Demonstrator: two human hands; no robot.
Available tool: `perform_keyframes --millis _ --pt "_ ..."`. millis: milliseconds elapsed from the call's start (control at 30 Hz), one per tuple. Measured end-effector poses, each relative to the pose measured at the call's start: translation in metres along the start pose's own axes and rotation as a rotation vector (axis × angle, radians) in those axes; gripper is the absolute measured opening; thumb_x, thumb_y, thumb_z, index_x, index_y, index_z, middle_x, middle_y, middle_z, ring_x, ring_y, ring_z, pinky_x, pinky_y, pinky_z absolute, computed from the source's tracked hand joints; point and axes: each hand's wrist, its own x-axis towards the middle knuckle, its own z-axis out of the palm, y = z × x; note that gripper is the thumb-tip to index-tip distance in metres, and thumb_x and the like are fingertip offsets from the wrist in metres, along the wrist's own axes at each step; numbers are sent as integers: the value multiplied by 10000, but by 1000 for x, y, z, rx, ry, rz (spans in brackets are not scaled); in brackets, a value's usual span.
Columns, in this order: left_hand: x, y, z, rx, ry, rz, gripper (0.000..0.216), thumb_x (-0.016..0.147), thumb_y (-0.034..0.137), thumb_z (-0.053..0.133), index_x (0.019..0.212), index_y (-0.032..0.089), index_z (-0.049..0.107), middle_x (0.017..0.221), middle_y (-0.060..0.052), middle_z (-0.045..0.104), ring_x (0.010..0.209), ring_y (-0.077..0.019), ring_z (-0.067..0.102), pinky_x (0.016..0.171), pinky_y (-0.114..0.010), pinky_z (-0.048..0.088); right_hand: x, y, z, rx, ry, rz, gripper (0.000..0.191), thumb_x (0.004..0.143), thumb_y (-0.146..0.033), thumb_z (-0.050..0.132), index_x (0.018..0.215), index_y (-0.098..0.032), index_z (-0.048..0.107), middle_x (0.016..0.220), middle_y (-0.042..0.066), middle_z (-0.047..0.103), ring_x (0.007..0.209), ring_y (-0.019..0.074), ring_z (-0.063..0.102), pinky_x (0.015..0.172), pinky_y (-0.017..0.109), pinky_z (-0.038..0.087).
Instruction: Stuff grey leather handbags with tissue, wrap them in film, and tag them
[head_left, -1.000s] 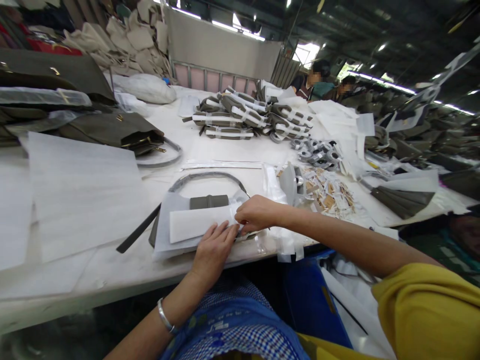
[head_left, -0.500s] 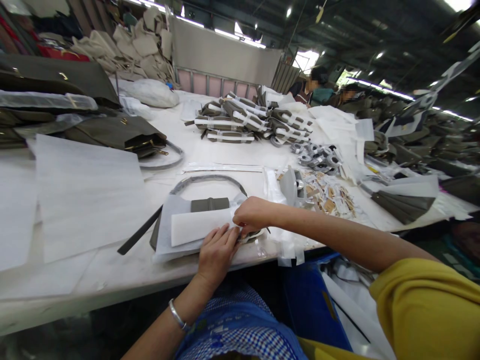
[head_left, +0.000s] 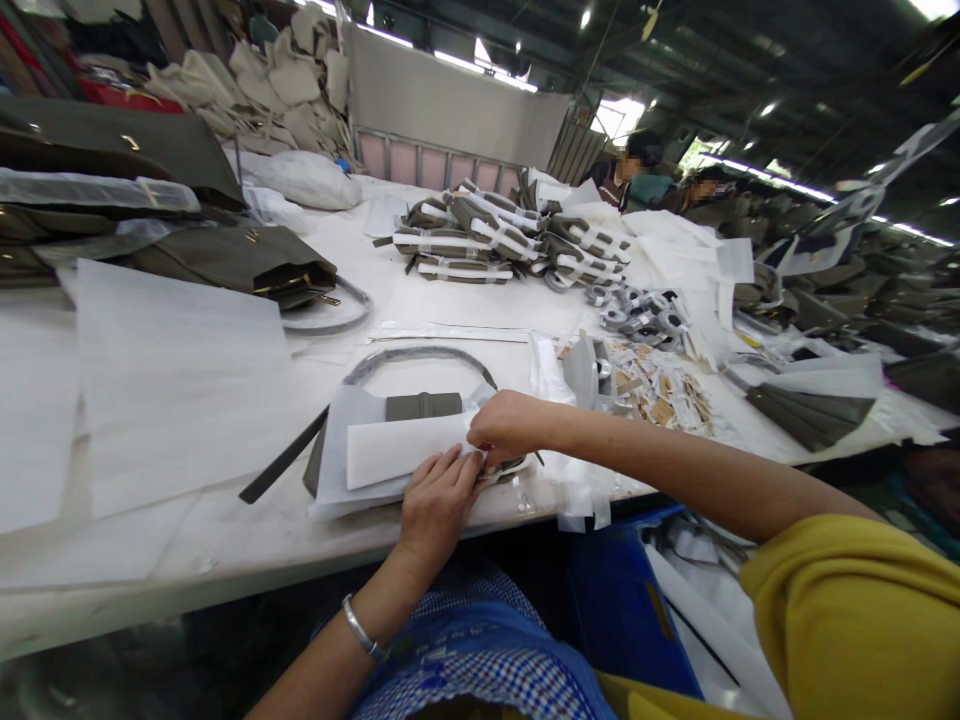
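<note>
A dark olive handbag (head_left: 318, 462) lies flat before me, with a thin white sheet (head_left: 358, 408) over it and its wrapped handle (head_left: 420, 352) arching away. On top rests a white foam strip (head_left: 401, 452), below an olive flap piece (head_left: 424, 405). My left hand (head_left: 441, 490) lies with outstretched fingers on the strip's lower right part and the bag beside it. Just above those fingertips, my right hand (head_left: 501, 425) is curled closed at the strip's right end; what its fingers pinch is hidden. An olive strap (head_left: 285, 455) sticks out at the left.
Wrapped olive bundles (head_left: 480, 235) are piled at the back, with grey rolls (head_left: 637, 312) nearer. Right of my hands stand a tape dispenser (head_left: 589, 370) and a heap of small tags (head_left: 664, 388). Olive bags (head_left: 225, 260) and white sheets (head_left: 180, 380) lie left. Below is a blue bin (head_left: 630, 610).
The view has shifted slightly. Both hands stay at the same place on the bag, with hardly any visible movement.
</note>
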Motion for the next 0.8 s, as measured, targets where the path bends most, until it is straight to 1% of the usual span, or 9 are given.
perform_keyframes --millis 67,167,233,267,367,467,567,633,800 --pt "-2 -1 3 5 2 1 286 945 320 594 1198 188 606 1120 -51 725 1135 -235 632 980 -379 432 -1 -1 -4 -4 -9 -12 230 818 -447 689 894 -234 731 859 47 738 811 213 667 568 263 320" --pt "-5 -2 4 10 5 5 300 940 301 603 1216 182 600 1138 -50 720 1145 -231 628 983 -379 436 -2 -2 -11 -39 -44 -27 106 827 -283 681 909 -249 739 885 38 743 816 204 672 567 265 324" --pt "-6 -2 4 15 8 9 297 938 287 606 1215 180 603 1142 -49 719 1140 -229 630 979 -380 444 -1 -3 -16 -69 -58 -27 128 819 -183 660 882 -251 750 855 36 745 800 202 674 575 267 335" --pt "-6 -2 4 15 11 9 295 937 285 607 1213 179 604 1143 -47 719 1139 -228 632 977 -381 446 0 -3 -19 -79 -59 -24 139 818 -164 656 872 -246 754 836 41 744 795 203 675 585 267 347" --pt "-5 -1 5 7 16 1 289 945 282 595 1216 181 601 1147 -41 719 1145 -227 627 979 -383 444 8 -2 -24 -87 -82 -8 114 818 -210 691 904 -227 763 816 68 744 805 212 678 620 265 388" --pt "-5 -1 5 -3 6 -5 310 951 274 584 1249 188 582 1155 -32 716 1168 -223 613 979 -381 440 19 -1 -28 -85 -148 7 168 807 -257 725 966 -222 767 851 82 749 834 224 683 625 264 410" --pt "-5 -1 5 -6 -5 -13 353 947 273 592 1290 197 553 1165 -20 712 1184 -216 602 981 -377 436 28 -1 -31 -75 -212 40 188 789 -279 743 965 -221 777 866 87 753 826 238 690 609 270 424" --pt "-5 -1 6 -8 -5 -16 346 949 272 588 1285 198 554 1162 -19 712 1182 -217 603 982 -378 434 34 -3 -35 -72 -245 62 200 768 -298 760 948 -213 783 860 89 754 815 246 694 607 276 436" --pt "-5 -1 7 -15 6 -22 299 962 270 558 1250 190 571 1139 -26 718 1162 -226 614 963 -382 445 55 -8 -42 -138 -340 66 296 678 -265 826 950 -156 779 896 113 755 841 275 696 644 304 473"
